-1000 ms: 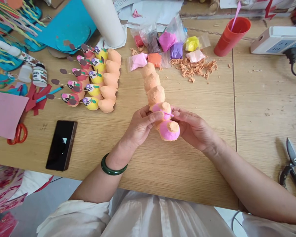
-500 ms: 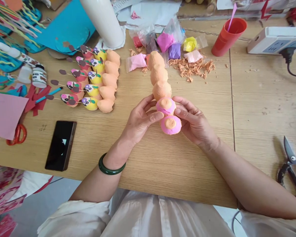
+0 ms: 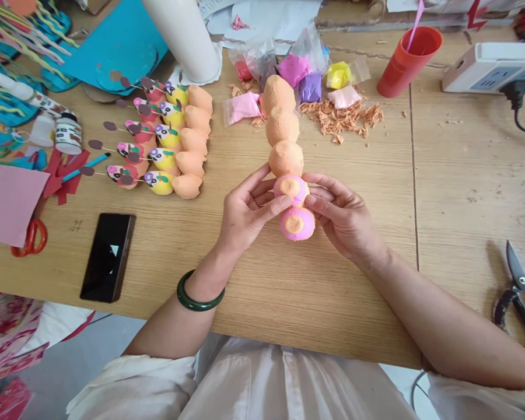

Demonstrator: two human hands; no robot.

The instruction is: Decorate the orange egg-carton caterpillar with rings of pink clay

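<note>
Swung rightward since a second ago, the far end of the peach strip (image 3: 286,157) points beyond the grip; left hand (image 3: 250,213) and right hand (image 3: 347,217) pinch its pink-coated second bump. Light, even thumb pressure should avoid denting it.

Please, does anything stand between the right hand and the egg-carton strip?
Nothing visible does: the right hand touches the egg-carton strip at its right edge, and the left hand holds the opposite edge.
</note>
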